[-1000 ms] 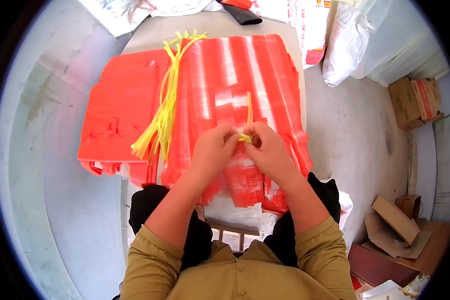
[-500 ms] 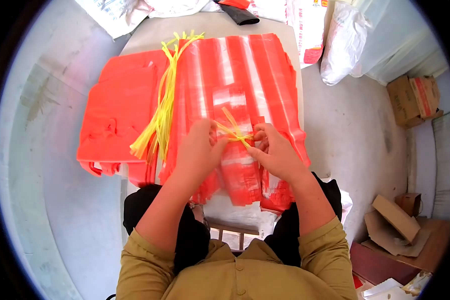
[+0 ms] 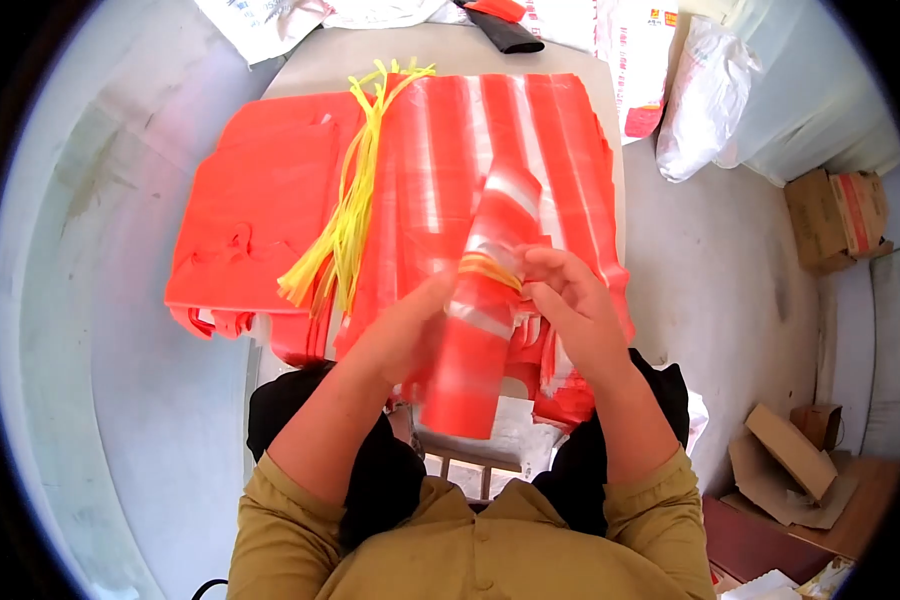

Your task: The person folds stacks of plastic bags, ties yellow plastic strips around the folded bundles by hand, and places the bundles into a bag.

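A bundle of red plastic bags with whitish stripes (image 3: 475, 340) is tilted above the work surface, a yellow tie strip (image 3: 490, 270) around its middle. My left hand (image 3: 415, 325) grips the bundle's left side; its fingers are partly hidden behind the bundle and blurred. At the right edge, by the strip, my right hand (image 3: 575, 300) has its fingers curved and apart, the tips close to the bundle. Beneath both hands lies a stack of red, clear-striped bags (image 3: 430, 130). A bunch of loose yellow strips (image 3: 355, 200) rests along the stack's left side.
Folded red bags (image 3: 255, 190) are piled on the left of the table (image 3: 340, 60). White printed sacks (image 3: 645, 60) and a white plastic bag (image 3: 710, 95) stand at the back right. Cardboard boxes (image 3: 835, 220) and an opened carton (image 3: 785, 470) are at the far right.
The bundle has been lifted and turned; it showed the knot and loose yellow ends, and now a smooth band of strip faces up. My right fingers have moved off the knot.
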Demonstrator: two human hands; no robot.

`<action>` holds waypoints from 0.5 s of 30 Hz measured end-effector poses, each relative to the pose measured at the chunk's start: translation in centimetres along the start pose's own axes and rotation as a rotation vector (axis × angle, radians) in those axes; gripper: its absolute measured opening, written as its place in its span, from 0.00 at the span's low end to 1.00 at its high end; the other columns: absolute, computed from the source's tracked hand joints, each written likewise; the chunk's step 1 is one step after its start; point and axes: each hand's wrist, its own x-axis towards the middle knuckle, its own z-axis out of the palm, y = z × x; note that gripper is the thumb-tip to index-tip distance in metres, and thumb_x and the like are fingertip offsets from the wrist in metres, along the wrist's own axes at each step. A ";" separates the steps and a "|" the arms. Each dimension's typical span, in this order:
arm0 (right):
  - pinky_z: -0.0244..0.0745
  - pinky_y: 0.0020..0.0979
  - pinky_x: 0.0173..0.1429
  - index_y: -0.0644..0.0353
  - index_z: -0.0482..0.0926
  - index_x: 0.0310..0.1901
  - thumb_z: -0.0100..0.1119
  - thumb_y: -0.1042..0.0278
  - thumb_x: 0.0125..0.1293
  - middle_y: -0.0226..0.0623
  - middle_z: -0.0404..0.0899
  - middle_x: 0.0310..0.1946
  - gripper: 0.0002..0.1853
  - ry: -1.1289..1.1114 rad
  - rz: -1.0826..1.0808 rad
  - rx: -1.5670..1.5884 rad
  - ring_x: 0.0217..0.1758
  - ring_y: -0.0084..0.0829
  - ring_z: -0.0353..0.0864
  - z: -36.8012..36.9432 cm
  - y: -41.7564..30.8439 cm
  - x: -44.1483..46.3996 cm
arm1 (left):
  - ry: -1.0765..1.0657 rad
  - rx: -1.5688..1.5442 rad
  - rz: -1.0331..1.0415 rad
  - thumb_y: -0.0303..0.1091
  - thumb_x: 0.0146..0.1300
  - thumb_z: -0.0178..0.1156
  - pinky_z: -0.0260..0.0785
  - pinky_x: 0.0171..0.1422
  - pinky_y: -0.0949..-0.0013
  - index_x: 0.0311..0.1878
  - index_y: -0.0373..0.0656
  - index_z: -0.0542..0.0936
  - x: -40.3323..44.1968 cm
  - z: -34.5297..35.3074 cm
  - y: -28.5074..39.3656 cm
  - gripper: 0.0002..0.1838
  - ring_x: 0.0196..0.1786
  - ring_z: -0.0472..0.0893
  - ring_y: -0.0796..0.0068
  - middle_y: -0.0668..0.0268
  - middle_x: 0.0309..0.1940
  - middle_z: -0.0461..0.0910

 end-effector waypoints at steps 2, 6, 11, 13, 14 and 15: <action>0.72 0.37 0.76 0.58 0.57 0.82 0.63 0.69 0.77 0.48 0.70 0.75 0.38 0.169 -0.150 -0.507 0.72 0.34 0.76 -0.5 3.1 1.0 | 0.014 0.086 0.017 0.39 0.74 0.67 0.79 0.66 0.61 0.79 0.42 0.67 0.0 1.9 -0.6 0.35 0.64 0.82 0.68 0.57 0.66 0.78; 0.72 0.38 0.77 0.58 0.54 0.83 0.64 0.74 0.75 0.48 0.70 0.75 0.41 0.252 -0.096 -0.235 0.73 0.37 0.76 -0.2 4.3 1.7 | 0.076 0.093 -0.008 0.32 0.76 0.64 0.78 0.69 0.59 0.84 0.44 0.58 0.9 2.8 -1.0 0.38 0.67 0.80 0.67 0.59 0.69 0.77; 0.77 0.40 0.73 0.56 0.53 0.84 0.66 0.79 0.71 0.49 0.71 0.74 0.44 0.300 -0.141 0.332 0.72 0.38 0.77 -0.6 -0.1 1.0 | 0.039 0.091 0.093 0.29 0.77 0.62 0.77 0.70 0.58 0.86 0.44 0.54 1.5 5.0 -1.5 0.40 0.69 0.79 0.67 0.59 0.71 0.75; 0.78 0.43 0.72 0.55 0.54 0.84 0.66 0.78 0.71 0.51 0.67 0.76 0.44 0.380 -0.216 0.078 0.74 0.40 0.74 -2.3 -0.6 1.2 | 0.041 0.203 0.094 0.29 0.77 0.62 0.77 0.70 0.58 0.85 0.43 0.55 1.7 5.7 -2.9 0.39 0.69 0.79 0.67 0.59 0.71 0.75; 0.77 0.44 0.72 0.56 0.56 0.83 0.66 0.76 0.72 0.52 0.62 0.78 0.42 0.441 -0.209 -0.186 0.76 0.41 0.71 -3.5 -0.9 1.2 | 0.030 0.289 0.077 0.29 0.77 0.62 0.77 0.70 0.58 0.84 0.42 0.57 2.1 5.4 -4.0 0.38 0.69 0.79 0.67 0.59 0.71 0.75; 0.77 0.46 0.72 0.56 0.58 0.82 0.65 0.75 0.72 0.54 0.58 0.81 0.40 0.498 -0.197 -0.450 0.79 0.43 0.68 -4.7 -1.1 1.0 | 0.019 0.376 0.059 0.29 0.77 0.61 0.77 0.70 0.58 0.83 0.41 0.59 2.5 5.3 -5.0 0.36 0.69 0.79 0.67 0.59 0.71 0.75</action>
